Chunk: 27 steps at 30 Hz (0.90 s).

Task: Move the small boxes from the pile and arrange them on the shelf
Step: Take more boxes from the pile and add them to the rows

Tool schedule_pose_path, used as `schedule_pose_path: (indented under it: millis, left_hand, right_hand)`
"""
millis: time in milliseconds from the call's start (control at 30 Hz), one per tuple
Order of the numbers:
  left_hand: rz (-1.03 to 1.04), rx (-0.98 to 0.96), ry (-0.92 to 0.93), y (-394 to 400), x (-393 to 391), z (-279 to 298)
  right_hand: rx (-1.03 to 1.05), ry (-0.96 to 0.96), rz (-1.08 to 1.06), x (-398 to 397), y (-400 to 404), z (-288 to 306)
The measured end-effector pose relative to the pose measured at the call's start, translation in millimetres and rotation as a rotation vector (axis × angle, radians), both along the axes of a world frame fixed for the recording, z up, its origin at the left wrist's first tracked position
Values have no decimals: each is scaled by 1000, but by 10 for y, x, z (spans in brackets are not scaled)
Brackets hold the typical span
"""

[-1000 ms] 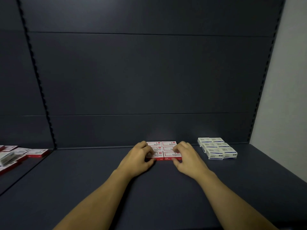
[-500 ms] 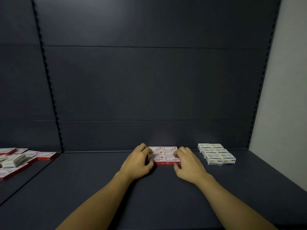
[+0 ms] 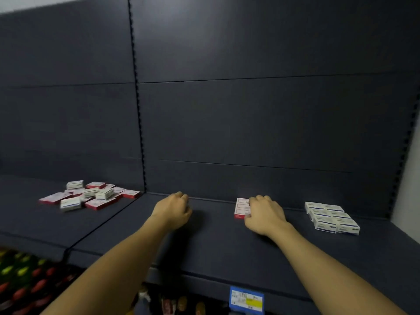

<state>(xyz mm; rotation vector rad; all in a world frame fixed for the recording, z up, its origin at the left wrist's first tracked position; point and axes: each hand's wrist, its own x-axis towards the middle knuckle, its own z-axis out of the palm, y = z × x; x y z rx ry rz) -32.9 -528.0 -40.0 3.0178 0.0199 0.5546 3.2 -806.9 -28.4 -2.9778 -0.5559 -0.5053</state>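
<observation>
Head view: right hand (image 3: 264,214) rests on red boxes (image 3: 241,208), left hand (image 3: 173,210) apart.

Red-white boxes (image 3: 242,208) flat, rowed on shelf (image 3: 216,242) — pile (image 3: 88,196) left.

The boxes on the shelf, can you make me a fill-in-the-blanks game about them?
1. The right hand rests on the ___ and white boxes.
2. The messy pile lies to the ___ of both hands.
3. The left hand holds ___.
4. The blue and white boxes sit in neat rows nearest the ___ hand.

Missing words: red; left; nothing; right
</observation>
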Motion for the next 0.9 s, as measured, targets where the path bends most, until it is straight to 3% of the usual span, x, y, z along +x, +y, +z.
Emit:
schedule_pose_path:
  millis: [500, 900]
  left_hand:
    - [331, -94, 71, 1532, -1205, -70]
    - [357, -89, 58, 2786, -1521, -153]
  right_hand:
    - [-44, 17, 256, -478, 1490, 2]
    - [1, 56, 315, -745, 2970, -146]
